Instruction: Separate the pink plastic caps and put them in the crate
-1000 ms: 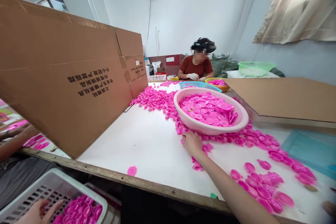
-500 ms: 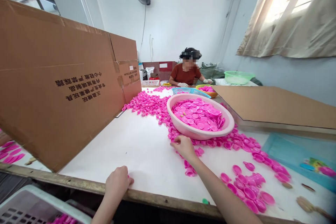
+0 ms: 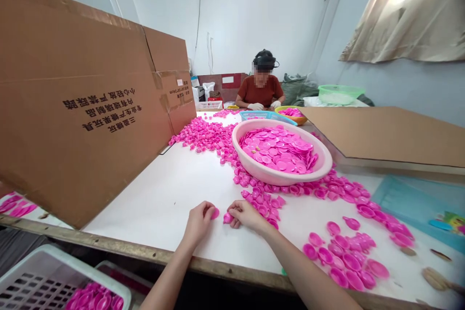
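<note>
My left hand point(image 3: 199, 223) pinches a small flat pink disc point(image 3: 215, 213) just above the white table top. Facing it, my right hand point(image 3: 247, 215) has its fingers closed on a small pink plastic cup point(image 3: 227, 218) with a pointed nub. Disc and cup are a short gap apart. Beside my right hand lies a heap of loose pink cups point(image 3: 259, 199). Behind that stands a pale pink basin point(image 3: 254, 170) filled with pink discs point(image 3: 278, 147). More pink cups point(image 3: 345, 256) lie to the right of my right forearm.
A large cardboard box point(image 3: 94, 58) stands on the left, with a cardboard panel point(image 3: 388, 131) at right. Below the table edge sits a white basket point(image 3: 36, 271) holding pink pieces. Across the table, a gloved person point(image 3: 259, 89) sits behind a blue basket point(image 3: 269, 117).
My left hand has come up from the table edge, now showing a disc. My right hand has drawn back from the heap with a cup, toward my left hand. The view has tilted down.
</note>
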Motion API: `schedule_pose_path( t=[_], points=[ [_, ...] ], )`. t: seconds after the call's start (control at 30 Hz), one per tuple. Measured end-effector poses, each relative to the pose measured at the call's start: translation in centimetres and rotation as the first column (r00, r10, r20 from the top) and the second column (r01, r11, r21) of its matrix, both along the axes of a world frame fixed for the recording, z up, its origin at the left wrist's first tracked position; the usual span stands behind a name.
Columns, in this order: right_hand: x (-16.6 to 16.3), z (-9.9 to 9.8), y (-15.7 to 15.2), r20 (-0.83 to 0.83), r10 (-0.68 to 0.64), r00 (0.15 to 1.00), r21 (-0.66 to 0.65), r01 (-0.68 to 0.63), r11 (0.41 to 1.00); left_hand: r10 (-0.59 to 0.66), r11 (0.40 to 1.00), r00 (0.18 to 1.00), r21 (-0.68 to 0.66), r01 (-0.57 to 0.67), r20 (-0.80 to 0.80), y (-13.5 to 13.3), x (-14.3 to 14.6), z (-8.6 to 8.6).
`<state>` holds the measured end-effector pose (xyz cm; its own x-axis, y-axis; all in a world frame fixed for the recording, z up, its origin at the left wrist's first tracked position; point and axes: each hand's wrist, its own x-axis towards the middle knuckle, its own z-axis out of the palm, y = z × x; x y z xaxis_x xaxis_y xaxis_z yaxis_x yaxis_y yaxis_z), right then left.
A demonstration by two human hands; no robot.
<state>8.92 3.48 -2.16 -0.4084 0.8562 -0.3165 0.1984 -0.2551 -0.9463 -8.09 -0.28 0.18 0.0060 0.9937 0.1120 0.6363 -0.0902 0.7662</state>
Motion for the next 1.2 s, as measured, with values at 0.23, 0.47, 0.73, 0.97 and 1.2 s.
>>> schedule_pose_path(
  t=[0.23, 0.47, 0.73, 0.97, 1.2],
  points=[
    [0.5, -0.4, 0.5, 0.117, -0.095, 0.989, 0.232, 0.066, 0.97, 0.047, 0.996, 0.98, 0.062, -0.06, 0.191, -0.1, -0.2, -1.0],
    [1.1, 0.7, 0.5, 0.017, -0.109, 0.994, 0.25, 0.101, 0.963, -0.002, 0.992, 0.896, -0.112, 0.058, 0.443, 1.3, 2.4, -0.9],
    [0.6, -0.4, 0.5, -0.023, -0.044, 0.999, 0.147, 0.047, 0.988, 0.003, 0.983, 0.975, -0.18, 0.038, 0.221, 2.4, 2.8, -2.9],
    [0.1, 0.9, 0.5, 0.083, -0.077, 0.994, -0.047, 0.081, 0.996, -0.191, 0.912, 0.981, -0.368, 0.184, 0.017, 3.9, 2.1, -1.3],
    [-0.3, 0.6, 1.0, 0.089, -0.072, 0.993, -0.117, 0.082, 0.99, -0.093, 0.99, 0.974, -0.125, 0.068, -0.207, 6.4, 4.7, 0.1]
  ],
)
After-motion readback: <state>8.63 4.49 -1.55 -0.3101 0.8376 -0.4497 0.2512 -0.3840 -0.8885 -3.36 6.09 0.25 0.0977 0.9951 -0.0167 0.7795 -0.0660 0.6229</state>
